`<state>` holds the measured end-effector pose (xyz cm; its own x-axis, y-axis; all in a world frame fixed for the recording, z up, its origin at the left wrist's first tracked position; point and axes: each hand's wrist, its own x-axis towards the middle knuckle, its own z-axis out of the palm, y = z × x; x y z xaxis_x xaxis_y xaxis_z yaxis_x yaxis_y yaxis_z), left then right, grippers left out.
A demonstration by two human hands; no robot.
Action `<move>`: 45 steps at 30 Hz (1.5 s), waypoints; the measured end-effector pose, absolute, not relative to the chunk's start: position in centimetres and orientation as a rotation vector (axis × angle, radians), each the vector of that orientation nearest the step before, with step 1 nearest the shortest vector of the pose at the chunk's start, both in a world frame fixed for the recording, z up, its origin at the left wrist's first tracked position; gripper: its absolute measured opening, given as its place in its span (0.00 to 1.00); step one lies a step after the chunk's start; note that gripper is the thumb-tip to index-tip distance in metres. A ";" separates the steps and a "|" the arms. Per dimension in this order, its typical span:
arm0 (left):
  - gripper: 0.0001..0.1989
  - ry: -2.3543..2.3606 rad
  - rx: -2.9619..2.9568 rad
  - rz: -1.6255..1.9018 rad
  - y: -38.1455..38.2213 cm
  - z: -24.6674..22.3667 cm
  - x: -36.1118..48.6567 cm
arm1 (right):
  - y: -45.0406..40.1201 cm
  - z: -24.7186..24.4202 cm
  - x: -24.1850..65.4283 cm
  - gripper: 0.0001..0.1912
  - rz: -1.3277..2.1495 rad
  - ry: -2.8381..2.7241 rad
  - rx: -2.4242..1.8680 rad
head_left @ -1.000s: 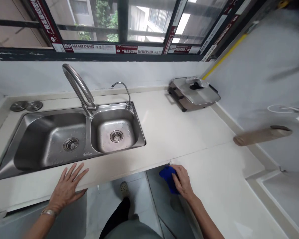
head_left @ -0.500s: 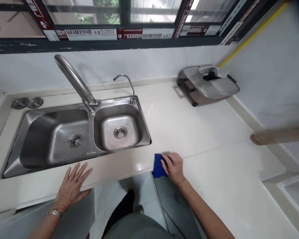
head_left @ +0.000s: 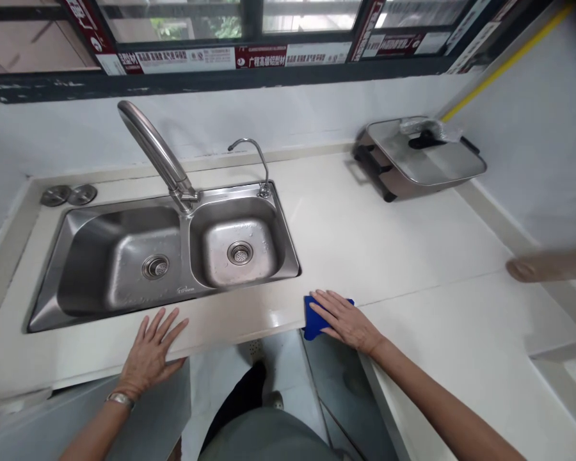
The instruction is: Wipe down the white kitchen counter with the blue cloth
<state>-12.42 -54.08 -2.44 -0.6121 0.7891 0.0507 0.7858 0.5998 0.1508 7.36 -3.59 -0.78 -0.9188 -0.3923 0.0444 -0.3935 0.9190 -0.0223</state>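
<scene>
Flat on the front strip of the counter (head_left: pixel 96 349), below the larger sink basin, lies my left hand (head_left: pixel 151 352). Its fingers are spread and nothing is in them; the thumb hangs at the front edge. My right hand (head_left: pixel 348 320) presses a blue cloth (head_left: pixel 314 320) onto the inner corner of the counter, with its fingers stretched across it. Part of the cloth is hidden under the palm and fingers, and its lower end hangs over the edge. Beyond my hands is the double steel sink (head_left: pixel 185 250), with small water drops in both basins.
A tall faucet (head_left: pixel 156 150) and a thin curved tap (head_left: pixel 254 150) rise behind the sink. Two round metal drain covers (head_left: pixel 70 194) lie at its back left. An electric pan with a glass lid (head_left: pixel 420 157) stands at the back right. A blurred brown cylinder (head_left: pixel 552 266) juts in from the right.
My right hand has turned and its curled fingers have straightened over the blue cloth, which now shows past the fingertips on the right too. My left hand stays on the counter. The view has shifted slightly.
</scene>
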 end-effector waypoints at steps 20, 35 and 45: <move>0.39 2.834 1.507 0.202 -54.3 -3.1 -12.8 | -26.1 -3.0 -2.9 0.32 0.458 -2.772 0.945; 0.42 2.773 1.344 0.270 -54.1 -2.4 -11.4 | -6.6 -2.7 6.9 0.35 -0.016 -2.937 0.723; 0.35 3.197 -0.009 1.063 -53.4 -6.8 8.0 | -13.6 -5.1 4.8 0.36 0.024 -2.832 0.789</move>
<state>8.01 -53.43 -6.80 -0.9742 -0.0763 0.2125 0.0661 0.8034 0.5918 4.80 -13.64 -5.09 -0.8371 -0.5103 0.1970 -0.5136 0.8572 0.0383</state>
